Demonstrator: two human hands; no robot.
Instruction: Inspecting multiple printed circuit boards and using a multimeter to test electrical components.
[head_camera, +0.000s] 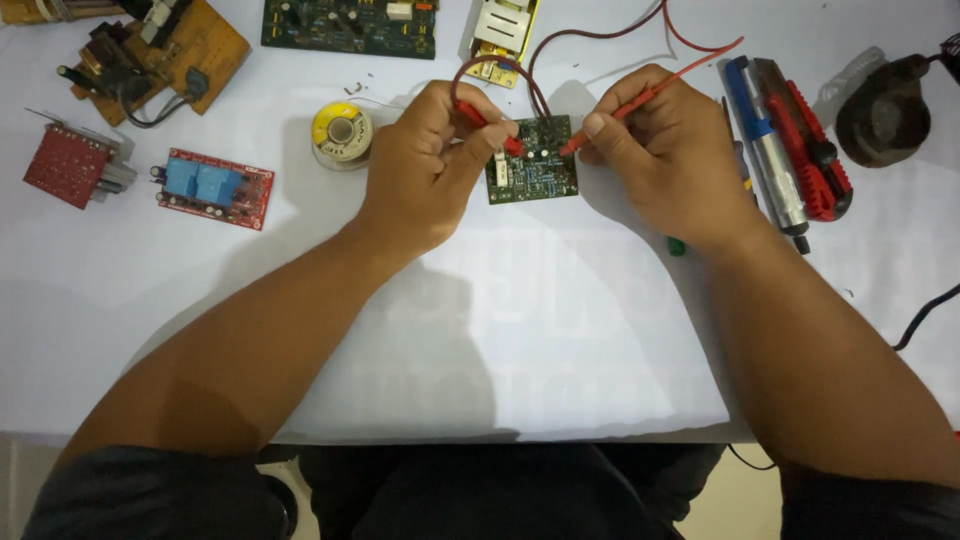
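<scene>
Probing looks to be under way rather than finished: I have both red probes down on the small green circuit board (533, 160), which lies flat on the white table (540, 350) at the far middle, between my two hands. Both tips meet the board's top face, so contact is made; whether any reading has been taken I cannot tell, since no meter shows.

My left hand (425, 170) comes in from the near left, forearm angled toward the far right, fingers clenched around the left red probe (490, 125) with its tip slanting down onto the board. My right hand (665, 150) mirrors it from the near right, fingers pinching the right red probe (625, 105) like a pen, tip touching the board's upper right part. Dark red leads (560, 40) loop away toward the far edge.

A solder spool (341, 133) sits just left of my left hand, a red relay board (213, 188) farther left, and a red and blue hand tool (785, 135) right of my right hand.
</scene>
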